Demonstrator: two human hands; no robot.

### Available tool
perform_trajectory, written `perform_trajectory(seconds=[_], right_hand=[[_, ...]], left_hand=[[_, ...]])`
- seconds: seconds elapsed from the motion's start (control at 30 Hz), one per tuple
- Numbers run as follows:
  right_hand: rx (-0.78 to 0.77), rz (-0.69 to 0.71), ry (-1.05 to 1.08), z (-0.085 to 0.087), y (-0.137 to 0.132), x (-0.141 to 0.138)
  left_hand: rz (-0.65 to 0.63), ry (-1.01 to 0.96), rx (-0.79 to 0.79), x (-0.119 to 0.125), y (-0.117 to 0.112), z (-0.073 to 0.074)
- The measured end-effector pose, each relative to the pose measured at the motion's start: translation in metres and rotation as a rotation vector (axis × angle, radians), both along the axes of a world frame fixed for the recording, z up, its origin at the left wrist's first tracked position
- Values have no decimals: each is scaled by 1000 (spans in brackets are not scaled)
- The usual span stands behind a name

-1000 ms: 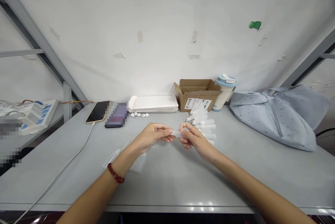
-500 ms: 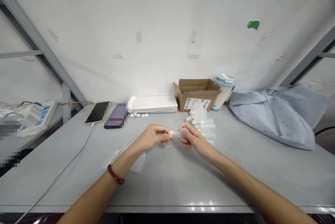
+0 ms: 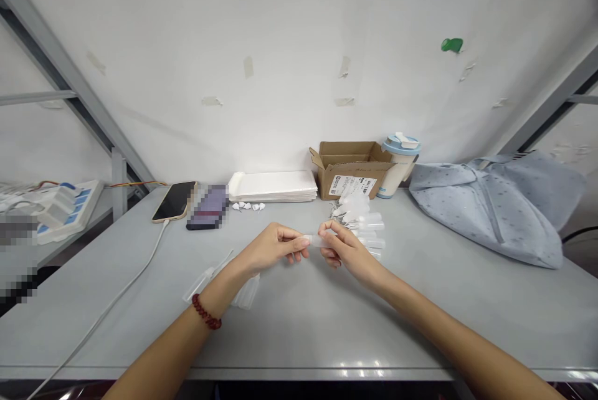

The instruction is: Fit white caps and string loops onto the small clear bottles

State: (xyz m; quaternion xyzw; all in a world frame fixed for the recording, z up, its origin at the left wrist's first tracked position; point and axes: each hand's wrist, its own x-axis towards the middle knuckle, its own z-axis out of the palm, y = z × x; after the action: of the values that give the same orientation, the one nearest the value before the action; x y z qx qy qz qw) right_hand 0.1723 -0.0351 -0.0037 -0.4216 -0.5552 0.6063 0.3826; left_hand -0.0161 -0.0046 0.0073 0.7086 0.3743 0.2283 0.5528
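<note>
Both my hands meet over the middle of the table, pinching one small translucent plastic bottle (image 3: 316, 240) that lies sideways between them. The fingers of my left hand (image 3: 283, 242) close on its white neck end. My right hand (image 3: 341, 242) grips the clear body, and its fingers partly hide it. Just beyond my right hand is a row of similar bottles (image 3: 371, 222) with thin tips. More clear plastic bottles (image 3: 246, 293) lie under and beside my left forearm, which partly covers them. Several small white caps (image 3: 247, 206) with thin stems sit farther back.
Along the wall stand a stack of white flat packs (image 3: 275, 186), an open cardboard box (image 3: 352, 169) and a blue-lidded cup (image 3: 399, 163). A blue-grey cloth bag (image 3: 486, 213) lies right. At left are a phone (image 3: 174, 202) with a white cable (image 3: 126, 288) and a purple packet (image 3: 208, 207).
My left thumb and fingers have shifted slightly on the white neck end, and the thin curved piece seen there earlier no longer shows. My right hand has barely moved.
</note>
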Motion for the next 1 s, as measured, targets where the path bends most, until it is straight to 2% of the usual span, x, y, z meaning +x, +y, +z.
perform_trajectory(seconds=[0.2,0.33,0.43,0.57,0.63,0.8,0.9,1.0], right_hand=[[-90,-42,11,0,0,-1],[-71,-43,28,1,1,-1],[84,-56,-47,1,0,1],[458,-181,-325,-4,-3,2],[588,-222,-422,-6,-4,2],[739,-244,-503,-12,-3,3],[800,-232,-520,-14,-2,3],[789,-221,-525,-13,-2,4]], left_hand=[[47,74,180,4,-3,-2],[61,18,95,6,-4,0],[71,-30,4,5,-4,3],[89,-108,-81,2,-2,3],[104,-159,-143,2,-1,2],[106,-184,-232,2,-1,0],[96,-204,-218,1,-1,-2],[78,-201,-157,1,-1,-2]])
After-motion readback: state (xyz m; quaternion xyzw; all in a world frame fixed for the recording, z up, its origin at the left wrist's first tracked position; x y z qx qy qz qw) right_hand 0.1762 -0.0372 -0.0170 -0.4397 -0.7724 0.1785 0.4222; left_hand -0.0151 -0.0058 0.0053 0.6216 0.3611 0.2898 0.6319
